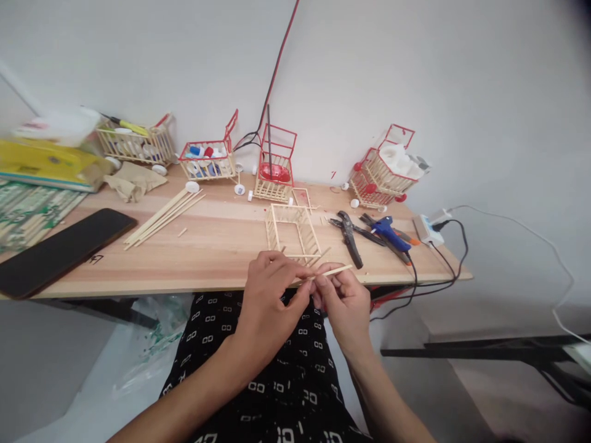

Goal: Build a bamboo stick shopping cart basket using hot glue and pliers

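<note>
Over the table's front edge, my right hand [344,301] pinches a thin wooden stick [336,271] that slants up to the right. My left hand [273,292] has its thumb and fingertips closed at the stick's lower left end, close against the right fingertips. Part of the stick is hidden by the fingers. Just beyond my hands stands an open frame of wooden sticks [315,237], with a few short stick pieces by its near side.
Small stick-built carts [207,167] line the wall. A blue glue gun [390,232] and black cutters [349,239] lie right, near a power strip [428,230] with cables. Loose sticks [159,220], a black phone [64,249] and packaged sticks [39,206] lie left.
</note>
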A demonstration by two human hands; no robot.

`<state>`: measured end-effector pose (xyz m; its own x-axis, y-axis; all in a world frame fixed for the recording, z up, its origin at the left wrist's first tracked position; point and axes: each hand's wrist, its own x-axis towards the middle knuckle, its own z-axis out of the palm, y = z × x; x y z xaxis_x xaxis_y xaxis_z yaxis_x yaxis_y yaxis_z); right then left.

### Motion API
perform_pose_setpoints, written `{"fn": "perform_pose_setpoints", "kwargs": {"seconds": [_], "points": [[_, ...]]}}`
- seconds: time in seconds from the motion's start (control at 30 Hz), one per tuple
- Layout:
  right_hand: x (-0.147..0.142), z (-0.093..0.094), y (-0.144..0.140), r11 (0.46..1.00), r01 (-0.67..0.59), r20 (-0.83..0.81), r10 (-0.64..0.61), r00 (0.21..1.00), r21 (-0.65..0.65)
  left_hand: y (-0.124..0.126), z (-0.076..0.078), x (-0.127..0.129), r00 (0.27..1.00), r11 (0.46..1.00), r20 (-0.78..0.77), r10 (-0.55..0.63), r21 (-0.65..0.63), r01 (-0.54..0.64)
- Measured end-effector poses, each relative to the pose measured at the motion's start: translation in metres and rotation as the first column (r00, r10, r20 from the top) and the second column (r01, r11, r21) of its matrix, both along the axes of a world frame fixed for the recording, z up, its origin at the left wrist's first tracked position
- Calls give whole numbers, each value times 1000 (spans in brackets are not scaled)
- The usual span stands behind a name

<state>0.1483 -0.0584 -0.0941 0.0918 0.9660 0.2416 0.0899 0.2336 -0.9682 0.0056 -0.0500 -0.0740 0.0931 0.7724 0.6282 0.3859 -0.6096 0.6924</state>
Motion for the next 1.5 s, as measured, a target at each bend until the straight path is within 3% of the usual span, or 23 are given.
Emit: {"fn": "perform_pose_setpoints", "kwargs": {"seconds": [0.37,0.97,1.17,1.27,1.33,1.43,1.5], "points": [[-12,-7,-5,996,81,-31,-79,996,46,-4,0,1,990,969,140,1,-244,33],[-18,-8,-8,993,116,-21,-116,993,25,-9,-4,0,978,965,204,43,-262,13],[-13,-9,-11,996,63,17,-64,998,70,-10,-4,-3,980,964,191,50,-266,3],[7,-1,-1,973,105,111,-130,985,204,-12,-1,-12,983,965,173,60,-261,-13],[35,8,16,927,228,167,-285,944,298,-12,-1,-21,984,965,157,85,-259,-42],[100,21,48,839,410,342,-526,779,358,-12,-1,-35,976,957,149,156,-268,-112],[149,25,64,813,473,541,-580,609,339,-11,-1,-43,969,942,123,215,-288,-173]]}}
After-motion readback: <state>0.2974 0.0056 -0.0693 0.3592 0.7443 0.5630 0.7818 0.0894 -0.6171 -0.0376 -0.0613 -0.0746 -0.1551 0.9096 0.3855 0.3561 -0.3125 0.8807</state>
